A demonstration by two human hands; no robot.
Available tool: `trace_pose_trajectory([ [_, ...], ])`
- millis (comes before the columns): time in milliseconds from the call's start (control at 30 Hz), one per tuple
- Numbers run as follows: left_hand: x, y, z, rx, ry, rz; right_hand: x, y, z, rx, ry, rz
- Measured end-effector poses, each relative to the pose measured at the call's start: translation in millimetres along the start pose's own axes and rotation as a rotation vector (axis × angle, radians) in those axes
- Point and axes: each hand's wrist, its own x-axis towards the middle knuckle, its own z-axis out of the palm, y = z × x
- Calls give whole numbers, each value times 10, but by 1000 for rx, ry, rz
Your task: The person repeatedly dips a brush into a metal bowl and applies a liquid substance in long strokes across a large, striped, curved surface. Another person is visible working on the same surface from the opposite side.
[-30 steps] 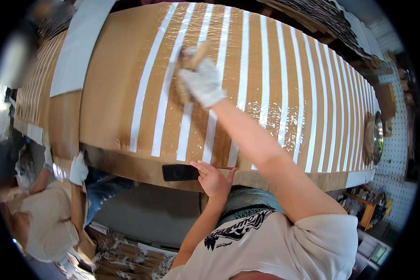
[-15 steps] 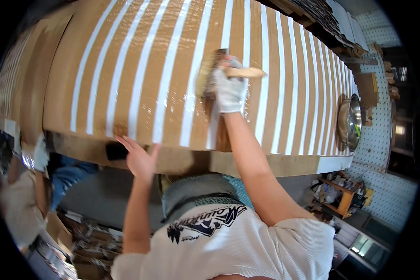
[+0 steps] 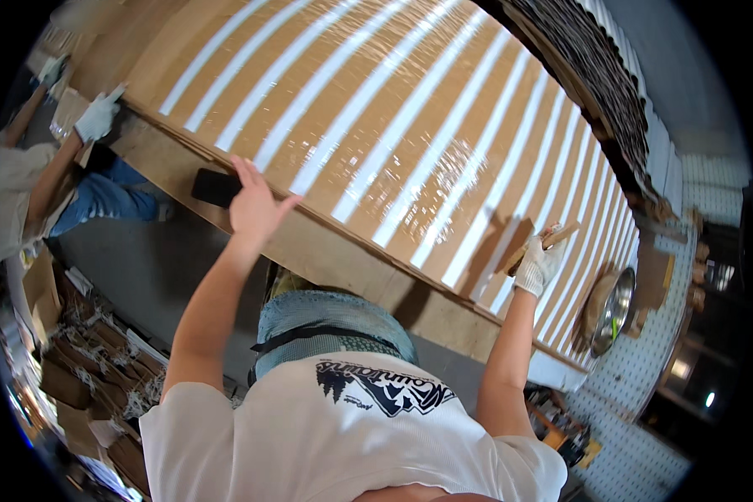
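Observation:
My right hand (image 3: 540, 266), in a white knit glove, is closed round a wide brush (image 3: 563, 234) with a wooden handle. The brush is over the right part of a long surface of brown sheets (image 3: 368, 138) striped with white bands. Wet, shiny patches lie on the sheets to the left of the brush. My left hand (image 3: 255, 203) is bare, its thumb and fingers apart, at the near edge of the sheets. Whether it presses on them I cannot tell. Beside it lies a flat black thing (image 3: 215, 188), like a phone, on the board (image 3: 309, 247) below the sheets.
A shiny metal bowl (image 3: 617, 309) with something green in it stands at the right end. At the left, another person's gloved hand (image 3: 98, 115) is at the sheets' edge. Dark stacked sheets (image 3: 590, 79) line the far side. Brown bags (image 3: 100, 368) lie at lower left.
My right hand has moved right with the brush, from the middle of the striped sheets toward the bowl. The view has turned. The other person's hands have shifted too.

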Motion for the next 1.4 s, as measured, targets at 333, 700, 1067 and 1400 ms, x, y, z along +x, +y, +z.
trace_pose_trajectory([
  [333, -67, -111, -156, -108, -131, 23, -1382, -3549, 2570, 674, -741, -378],
  [700, -99, -182, -14, -34, -55, 25, -1354, -3435, 3302, 458, -730, -1245],
  [1067, -9, -425, 117, -112, 20, 41, -339, -281, 272, 141, -726, -654],
  [1400, 11, -640, 206, -350, 10, 147, -25, -738, 40, -543, -771, -522],
])
